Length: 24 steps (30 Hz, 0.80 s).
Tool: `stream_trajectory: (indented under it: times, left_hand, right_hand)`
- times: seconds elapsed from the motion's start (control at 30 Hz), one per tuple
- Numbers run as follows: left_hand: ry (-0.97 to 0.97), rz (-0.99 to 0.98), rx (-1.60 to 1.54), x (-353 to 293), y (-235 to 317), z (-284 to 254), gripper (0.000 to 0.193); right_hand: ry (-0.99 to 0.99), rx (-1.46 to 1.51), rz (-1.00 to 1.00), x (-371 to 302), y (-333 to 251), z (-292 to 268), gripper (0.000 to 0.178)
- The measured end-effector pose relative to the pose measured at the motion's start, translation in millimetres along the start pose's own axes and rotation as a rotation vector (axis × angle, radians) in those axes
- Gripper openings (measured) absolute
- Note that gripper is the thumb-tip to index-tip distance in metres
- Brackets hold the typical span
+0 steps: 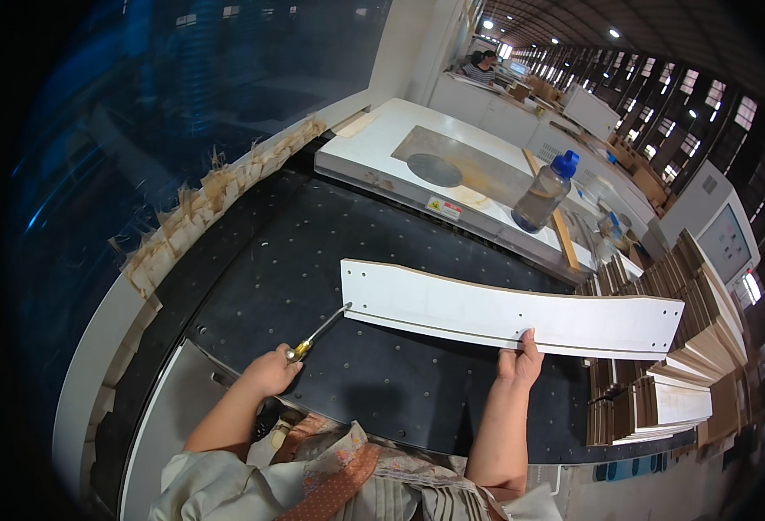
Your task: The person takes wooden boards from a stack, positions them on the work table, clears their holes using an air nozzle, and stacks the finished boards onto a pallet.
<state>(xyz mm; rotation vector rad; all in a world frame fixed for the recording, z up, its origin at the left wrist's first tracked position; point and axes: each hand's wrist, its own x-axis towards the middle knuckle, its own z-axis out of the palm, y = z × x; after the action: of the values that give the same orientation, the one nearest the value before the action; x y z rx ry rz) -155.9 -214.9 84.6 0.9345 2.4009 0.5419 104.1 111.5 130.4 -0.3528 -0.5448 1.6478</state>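
Observation:
My left hand (270,372) is closed around the yellow handle of a screwdriver-like tool (298,350). Its thin metal shaft looks bent, and the tip meets the lower left end of a long white panel (452,306). Small round holes sit near both ends of this panel and around its middle, and a groove runs along its lower edge. The panel is tilted up above the black table. Right of its middle, my right hand (521,358) grips the lower edge, thumb on the white face and the other fingers mostly hidden behind.
Stacked panels (652,404) stand on the right of the black dotted table (270,252). Behind it, a white machine bed (378,143) carries a water bottle with a blue cap (546,191). Frayed strips (217,204) line the machine opening at left. A person (480,68) is far off.

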Motion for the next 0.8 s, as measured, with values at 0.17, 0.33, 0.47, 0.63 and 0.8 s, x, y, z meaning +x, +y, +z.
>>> stream_trajectory:
  times: [0.17,0.33,0.47,0.63,0.8]
  left_hand:
    - [-0.001,0.006,-0.102,-5.7,1.8,-22.2,0.038]
    - [0.106,0.136,-0.088,3.9,20.4,-31.1,0.037]
    - [0.087,0.087,-0.05,5.4,31.5,-34.4,0.036]
    - [0.082,0.076,-0.066,4.5,28.9,-32.7,0.035]
    - [0.04,0.028,-0.18,6.5,10.8,-29.6,0.036]
  right_hand:
    - [0.017,-0.02,0.0,2.8,-0.8,-3.3,0.051]
    - [0.036,-0.007,0.022,-1.4,-4.0,1.2,0.05]
    - [-0.004,-0.02,-0.009,-2.3,-3.8,0.0,0.05]
    - [-0.015,-0.02,0.006,-3.8,-5.5,3.5,0.051]
    - [-0.031,-0.038,-0.03,2.6,-2.1,-5.3,0.049]
